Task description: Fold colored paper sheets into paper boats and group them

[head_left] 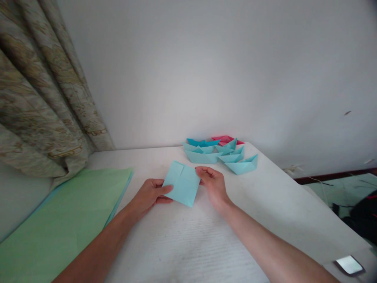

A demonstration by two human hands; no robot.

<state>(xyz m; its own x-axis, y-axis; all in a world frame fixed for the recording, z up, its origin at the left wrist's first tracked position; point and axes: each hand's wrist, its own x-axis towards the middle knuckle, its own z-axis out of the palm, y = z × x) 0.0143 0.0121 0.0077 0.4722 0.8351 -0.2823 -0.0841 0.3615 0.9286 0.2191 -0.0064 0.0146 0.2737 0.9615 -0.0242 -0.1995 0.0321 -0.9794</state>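
Location type: domestic room, probably a bedroom or living room. Indicators: a pleated, patterned fabric curtain (44, 90) hanging in the left corner; a plain white painted wall (206, 67) with a small scuff; a dark wooden skirting board (332, 177) above a glossy floor (344, 188); a dark soft bag (363, 216) lying nearby; a white-topped table (265, 196) serving as the work surface
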